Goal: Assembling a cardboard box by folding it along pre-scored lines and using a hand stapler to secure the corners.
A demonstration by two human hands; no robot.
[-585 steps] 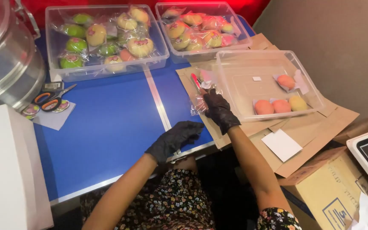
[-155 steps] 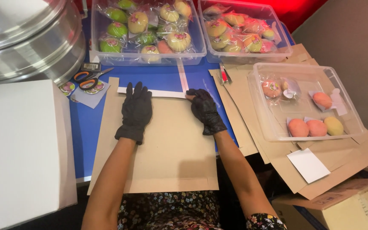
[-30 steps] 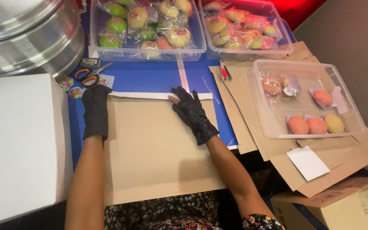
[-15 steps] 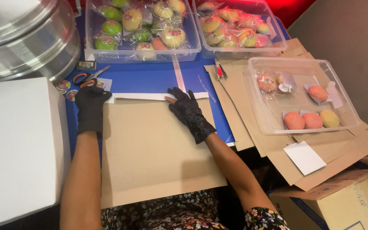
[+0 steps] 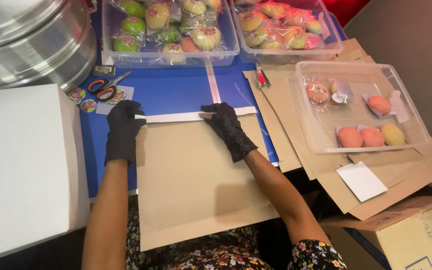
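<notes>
Gloved left hand [image 5: 122,131] and right hand [image 5: 227,126] press flat, fingers spread, gripping nothing, on a cardboard sheet [image 5: 196,182] lying on the blue table [image 5: 171,92]. Its white folded strip [image 5: 196,116] could crease crooked if either palm slips, and the sheet overhangs the near edge.

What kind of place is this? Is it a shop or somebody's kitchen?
Probably a small packing table for handmade sweets, not a shop counter. Clear tubs hold wrapped round treats, a big metal steamer stands beside them, and gloved hands press a brown cardboard sheet flat on the blue table.
</notes>
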